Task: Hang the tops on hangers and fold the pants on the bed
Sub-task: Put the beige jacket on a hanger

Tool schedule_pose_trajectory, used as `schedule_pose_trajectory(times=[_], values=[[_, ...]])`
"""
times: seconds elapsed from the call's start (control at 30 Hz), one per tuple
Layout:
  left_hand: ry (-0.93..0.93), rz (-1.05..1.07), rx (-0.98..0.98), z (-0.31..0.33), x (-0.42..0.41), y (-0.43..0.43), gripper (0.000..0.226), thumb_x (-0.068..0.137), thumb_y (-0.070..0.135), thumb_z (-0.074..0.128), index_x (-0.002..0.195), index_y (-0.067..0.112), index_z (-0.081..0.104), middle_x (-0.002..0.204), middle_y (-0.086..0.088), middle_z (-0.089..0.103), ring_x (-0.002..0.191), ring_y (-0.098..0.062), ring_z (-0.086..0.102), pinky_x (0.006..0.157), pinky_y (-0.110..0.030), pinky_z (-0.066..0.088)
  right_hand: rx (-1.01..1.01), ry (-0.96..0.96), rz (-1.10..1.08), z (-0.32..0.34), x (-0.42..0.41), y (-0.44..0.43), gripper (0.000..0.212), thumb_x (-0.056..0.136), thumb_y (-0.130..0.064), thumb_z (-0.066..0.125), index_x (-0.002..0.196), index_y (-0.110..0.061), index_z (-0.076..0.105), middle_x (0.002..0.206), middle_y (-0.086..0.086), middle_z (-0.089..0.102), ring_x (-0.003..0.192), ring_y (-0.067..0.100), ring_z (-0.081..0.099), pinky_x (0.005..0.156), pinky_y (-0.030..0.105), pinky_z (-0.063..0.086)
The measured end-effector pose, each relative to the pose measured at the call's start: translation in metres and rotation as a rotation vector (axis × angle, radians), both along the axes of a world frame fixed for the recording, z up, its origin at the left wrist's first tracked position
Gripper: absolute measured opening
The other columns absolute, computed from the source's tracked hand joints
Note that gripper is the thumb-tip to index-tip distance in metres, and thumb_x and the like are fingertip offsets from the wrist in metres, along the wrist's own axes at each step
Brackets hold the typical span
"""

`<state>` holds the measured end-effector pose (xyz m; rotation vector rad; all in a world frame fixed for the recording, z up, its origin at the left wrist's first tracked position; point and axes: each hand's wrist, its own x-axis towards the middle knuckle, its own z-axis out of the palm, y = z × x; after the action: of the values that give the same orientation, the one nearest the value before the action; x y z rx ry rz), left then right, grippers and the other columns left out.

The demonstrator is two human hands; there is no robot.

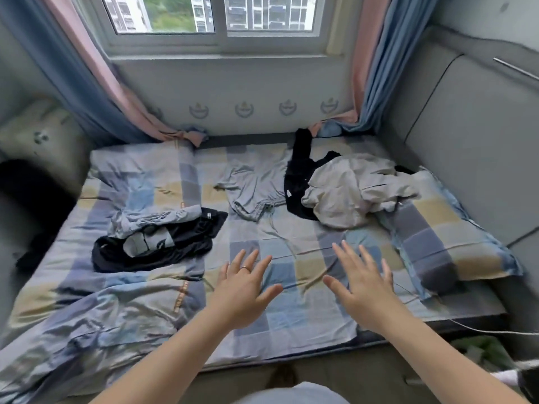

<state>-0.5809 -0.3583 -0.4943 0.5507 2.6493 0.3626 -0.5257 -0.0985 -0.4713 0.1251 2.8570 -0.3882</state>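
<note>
Left hand [245, 290] — grey pants [252, 186] well beyond

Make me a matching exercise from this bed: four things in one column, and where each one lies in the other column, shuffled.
Things
1. black garment with grey print
2. pale grey drawstring garment
3. crumpled beige garment
4. checked pillow

Places
A. right edge of the bed
B. middle of the bed
C. left part of the bed
D. partly over a long black garment

Pairs: 1-C, 2-B, 3-D, 4-A
</note>
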Motion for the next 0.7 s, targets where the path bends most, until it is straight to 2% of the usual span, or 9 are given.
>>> schedule_pose_trajectory(times=[0.17,0.43,0.57,0.7], values=[[-0.011,-0.028,0.043,-0.011,-0.070,0.052,0.075,0.094,0.075,0.023,0.159,0.039,0.006,0.168,0.007,-0.002,0.154,-0.018,-0.010,0.124,-0.048,0.001,-0.026,-0.057,-0.079,-0.009,-0.051,0.041,0.073,0.094,-0.072,0.017,0.157,-0.043,-0.008,0.165,-0.018,-0.013,0.153,0.013,-0.015,0.119,0.054,-0.010],[-0.071,-0.195,0.096,-0.037,-0.158,0.149,0.073,0.096,0.072,0.026,0.158,0.039,0.011,0.169,0.005,0.003,0.154,-0.019,-0.005,0.123,-0.046,0.003,-0.051,-0.077,-0.317,-0.024,-0.079,0.114,0.072,0.095,-0.073,0.018,0.156,-0.045,-0.008,0.164,-0.022,-0.014,0.152,0.012,-0.017,0.119,0.053,-0.011],[-0.111,-0.272,0.084,-0.076,-0.209,0.190,0.072,0.096,0.072,0.026,0.159,0.039,0.010,0.169,0.005,0.004,0.155,-0.020,-0.003,0.124,-0.047,0.004,-0.035,-0.120,-0.448,-0.059,-0.100,0.146,0.072,0.094,-0.072,0.017,0.156,-0.045,-0.009,0.164,-0.021,-0.015,0.152,0.012,-0.017,0.120,0.053,-0.011],[-0.124,-0.336,0.081,-0.143,-0.278,0.228,0.074,0.093,0.075,0.024,0.158,0.042,0.012,0.168,0.007,0.006,0.155,-0.019,-0.001,0.122,-0.047,0.006,-0.024,-0.115,-0.567,-0.115,-0.150,0.183,0.071,0.097,-0.069,0.020,0.156,-0.044,-0.011,0.165,-0.019,-0.012,0.153,0.014,-0.015,0.120,0.054,-0.009]])
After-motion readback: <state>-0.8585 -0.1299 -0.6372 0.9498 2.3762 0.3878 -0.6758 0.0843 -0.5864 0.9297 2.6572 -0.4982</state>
